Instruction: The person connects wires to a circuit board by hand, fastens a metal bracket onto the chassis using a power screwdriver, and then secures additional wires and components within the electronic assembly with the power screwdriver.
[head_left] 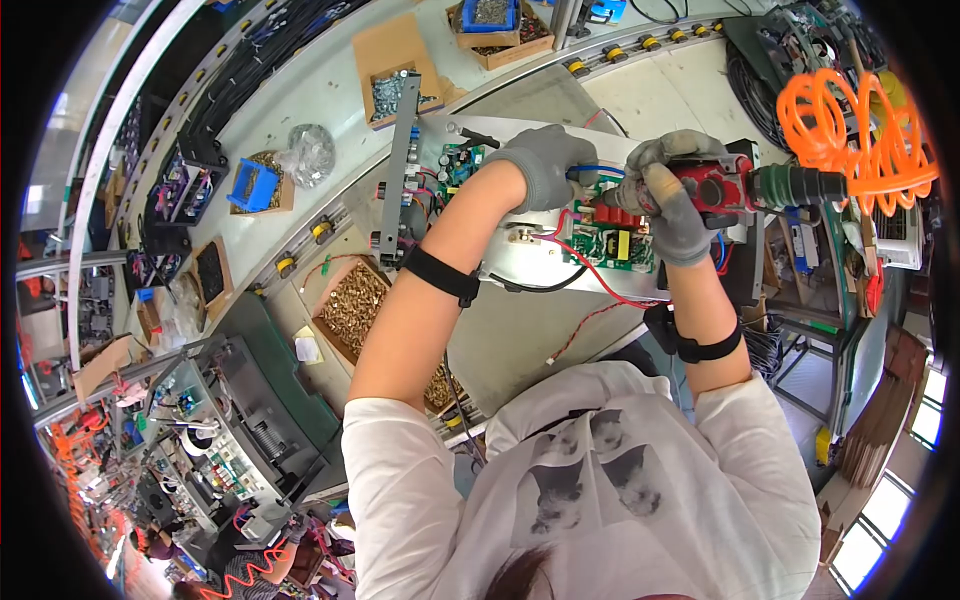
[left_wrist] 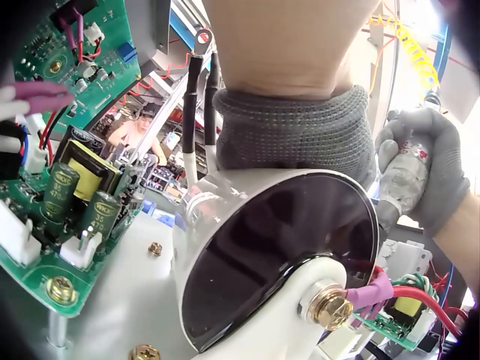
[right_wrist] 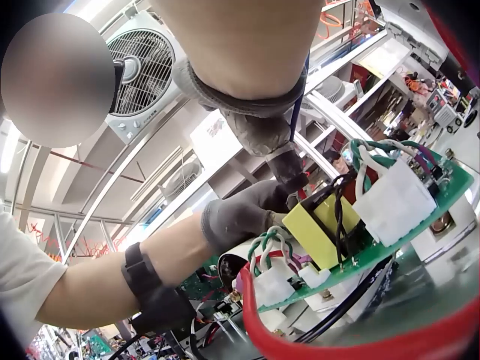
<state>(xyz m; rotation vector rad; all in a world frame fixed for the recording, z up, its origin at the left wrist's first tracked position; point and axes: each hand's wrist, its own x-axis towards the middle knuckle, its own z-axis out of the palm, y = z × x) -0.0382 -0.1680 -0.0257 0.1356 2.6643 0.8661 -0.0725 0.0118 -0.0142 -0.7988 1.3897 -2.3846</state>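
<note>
Head view: red driver (head_left: 708,186), one, gripped in the gloved right hand (head_left: 675,212), at the right edge of a pale metal plate (head_left: 520,268). Gloved left hand (head_left: 548,166), beside the driver's tip; fingertips hidden, grasp cannot be told. Circuit board (head_left: 640,256), green, along the plate's right edge. Brass-coloured fasteners (head_left: 352,308), boxed, near the worktop's (head_left: 510,345) left edge.
</note>
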